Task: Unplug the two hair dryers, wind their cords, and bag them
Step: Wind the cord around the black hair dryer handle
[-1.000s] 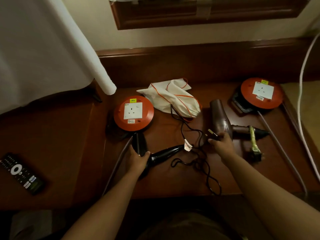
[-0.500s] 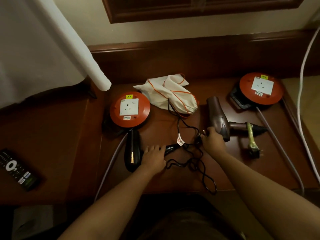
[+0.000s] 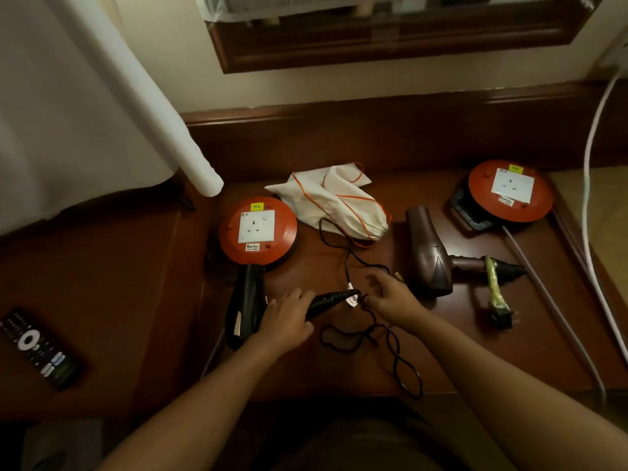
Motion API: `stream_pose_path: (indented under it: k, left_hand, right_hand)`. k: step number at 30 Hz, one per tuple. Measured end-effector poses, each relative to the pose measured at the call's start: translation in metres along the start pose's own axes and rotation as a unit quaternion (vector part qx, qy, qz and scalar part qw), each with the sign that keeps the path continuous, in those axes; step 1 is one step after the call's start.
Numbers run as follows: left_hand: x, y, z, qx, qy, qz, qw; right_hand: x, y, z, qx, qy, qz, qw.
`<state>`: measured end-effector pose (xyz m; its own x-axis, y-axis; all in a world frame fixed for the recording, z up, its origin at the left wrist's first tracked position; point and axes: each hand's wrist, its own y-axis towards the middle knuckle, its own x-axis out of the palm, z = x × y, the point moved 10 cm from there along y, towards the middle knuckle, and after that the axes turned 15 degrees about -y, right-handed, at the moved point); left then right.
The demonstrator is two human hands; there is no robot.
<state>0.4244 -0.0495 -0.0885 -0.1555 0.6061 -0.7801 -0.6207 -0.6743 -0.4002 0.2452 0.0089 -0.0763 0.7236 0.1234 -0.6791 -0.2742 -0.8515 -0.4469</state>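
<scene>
Head view: the step in hand looks to be winding the cord of the black hair dryer, which lies at lower centre-left of the frame, its barrel end just below the left orange socket reel. To do it well, I would keep the dryer's handle pinned so the body does not swing, draw the loose black cord in from its tangle at centre, and lay even, slack loops rather than tight turns at the strain relief, where a kink could harm the wire. The plug end should be freed before the last loop.

The left hand rests over the black dryer's handle, fingers curled round it in a grip. The right hand sits just right of the handle's tip, thumb and forefinger pinching the cord by its white tag, the other fingers loosely spread.

The brown hair dryer lies at centre-right, its cord bundled under a green tie. The white drawstring bag lies at upper centre, between the two reels.
</scene>
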Motion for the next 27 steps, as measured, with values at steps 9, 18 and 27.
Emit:
stream_pose_path:
  k: [9,18,27]
  left_hand:
    - [-0.131,-0.011,0.049,0.071,0.023,0.157,0.985]
    - [-0.234,-0.013,0.105,0.138,0.105,0.282,0.944]
    - [-0.242,-0.007,0.140,0.171,0.205,0.285,0.921]
  right_hand:
    - [-0.054,-0.009,-0.062,-0.083,0.197,0.076,0.974]
    - [-0.125,-0.036,-0.112,-0.114,0.343,0.058,0.931]
    - [-0.103,-0.066,-0.138,-0.163,0.118,-0.083,0.976]
